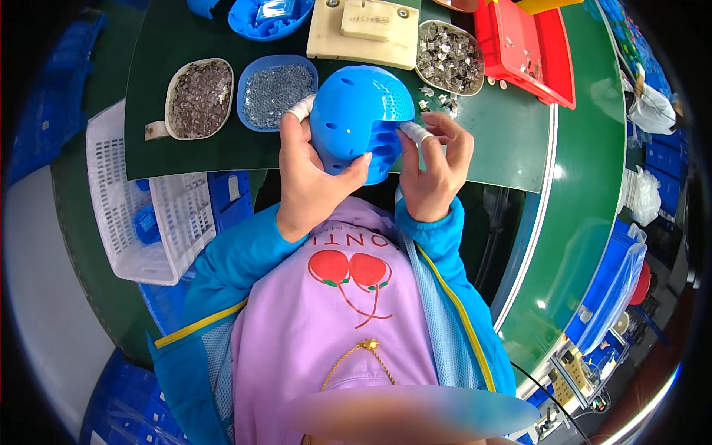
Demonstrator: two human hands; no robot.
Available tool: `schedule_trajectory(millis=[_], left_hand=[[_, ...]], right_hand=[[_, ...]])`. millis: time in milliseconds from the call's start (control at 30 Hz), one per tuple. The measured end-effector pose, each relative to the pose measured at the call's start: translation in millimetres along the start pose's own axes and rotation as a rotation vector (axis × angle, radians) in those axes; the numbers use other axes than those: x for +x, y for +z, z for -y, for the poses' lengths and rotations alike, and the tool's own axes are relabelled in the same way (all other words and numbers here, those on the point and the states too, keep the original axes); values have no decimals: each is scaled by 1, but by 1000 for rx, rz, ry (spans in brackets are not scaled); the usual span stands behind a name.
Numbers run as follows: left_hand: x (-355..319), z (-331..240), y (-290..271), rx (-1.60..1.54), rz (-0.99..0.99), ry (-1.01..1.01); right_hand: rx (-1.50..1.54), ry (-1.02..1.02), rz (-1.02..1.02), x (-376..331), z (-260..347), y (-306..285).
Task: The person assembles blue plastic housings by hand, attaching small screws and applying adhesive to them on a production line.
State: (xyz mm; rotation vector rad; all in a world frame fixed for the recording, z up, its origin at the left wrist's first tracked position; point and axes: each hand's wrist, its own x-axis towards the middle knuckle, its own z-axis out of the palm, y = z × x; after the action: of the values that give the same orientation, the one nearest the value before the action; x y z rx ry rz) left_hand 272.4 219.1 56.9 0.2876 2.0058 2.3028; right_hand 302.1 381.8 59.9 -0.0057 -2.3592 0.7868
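A rounded blue plastic housing (345, 111) is held up over the near edge of the table. It has a patch of small holes, several oval slots and a cut-out with ribs inside. My left hand (311, 182) grips it from the left and below, thumb across the near side and a white-wrapped finger behind. At the cut-out's right edge, my right hand (436, 167) has its thumb and a white-wrapped finger pinched together. Whatever small thing lies between those fingertips is hidden. Beyond the right hand, several small metal clips (445, 104) lie loose on the table.
Across the green table (504, 141) stand a tray of small flat parts (199, 100), a blue tray of small grey pieces (278, 93), a bowl of metal clips (449, 55), a cream fixture block (363, 33) and a red bin (549, 74). A white basket (133, 215) sits at left.
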Motion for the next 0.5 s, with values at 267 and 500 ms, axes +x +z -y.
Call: schedule_trajectory(millis=[267,500], left_hand=[[10,-19,-16,-254,-100,-287],[114,-14,-111,-275,-270,0]], right_hand=[[163,-82,-123,-5,8,0],[395,26,-171,-25,6,15]])
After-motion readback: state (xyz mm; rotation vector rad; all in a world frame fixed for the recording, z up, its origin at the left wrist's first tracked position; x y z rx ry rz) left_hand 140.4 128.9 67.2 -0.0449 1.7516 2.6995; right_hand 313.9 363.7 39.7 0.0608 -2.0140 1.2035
